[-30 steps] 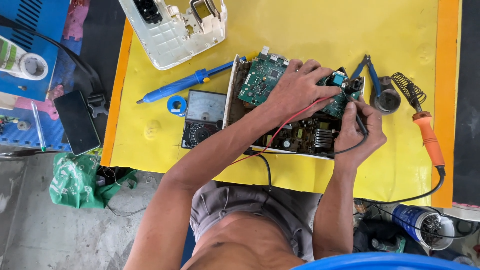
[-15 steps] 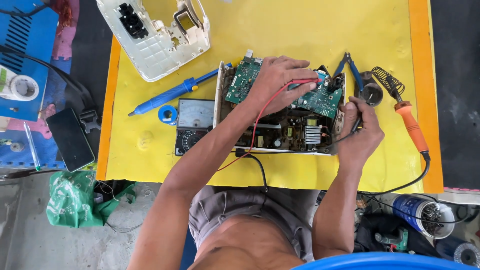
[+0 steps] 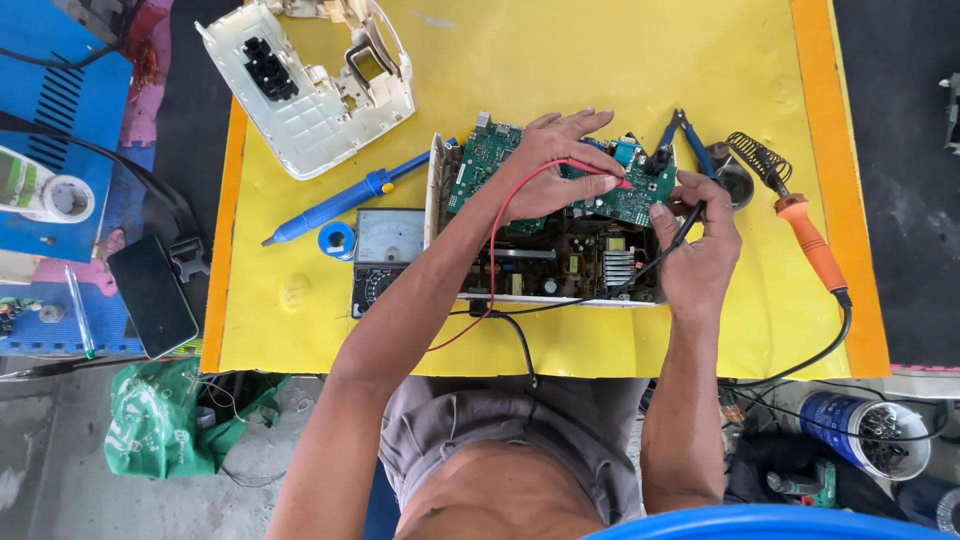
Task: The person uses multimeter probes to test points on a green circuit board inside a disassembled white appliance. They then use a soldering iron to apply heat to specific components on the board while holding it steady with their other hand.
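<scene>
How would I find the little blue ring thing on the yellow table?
Start at the yellow mat and find the square meter with the pale dial, left of the open circuit boards. Touching the meter's left edge lies the blue roll. It is the only round thing with a hole there; the long blue tool above it is stick-shaped.

Electronics repair workshop: soldering iron (image 3: 812, 245), multimeter (image 3: 385, 255).

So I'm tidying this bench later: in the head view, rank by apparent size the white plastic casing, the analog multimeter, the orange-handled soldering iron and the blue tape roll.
1. white plastic casing
2. analog multimeter and orange-handled soldering iron: too alike to rank
3. blue tape roll
</scene>
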